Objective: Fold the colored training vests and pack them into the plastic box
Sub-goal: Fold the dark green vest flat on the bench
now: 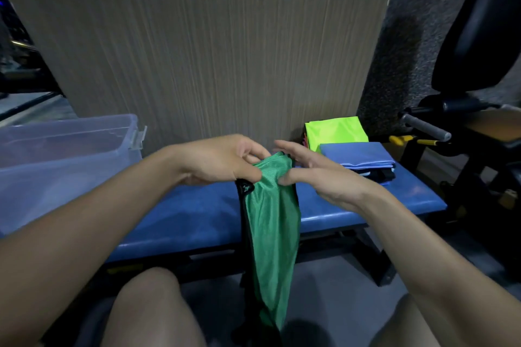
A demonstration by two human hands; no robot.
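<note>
Bare knees [143,310] sit closest, and between them hangs a green vest [270,233], drooping past the front edge of the blue bench [183,217]. The left hand [222,160] pinches its top edge with curled fingers; the right hand [313,174] pinches beside it, thumb on the cloth, the other fingers spread. Further along the bench lies a folded blue vest [361,154] atop what seem darker ones, a neon-yellow vest [335,130] behind. The plastic box [64,154] stands far left.
</note>
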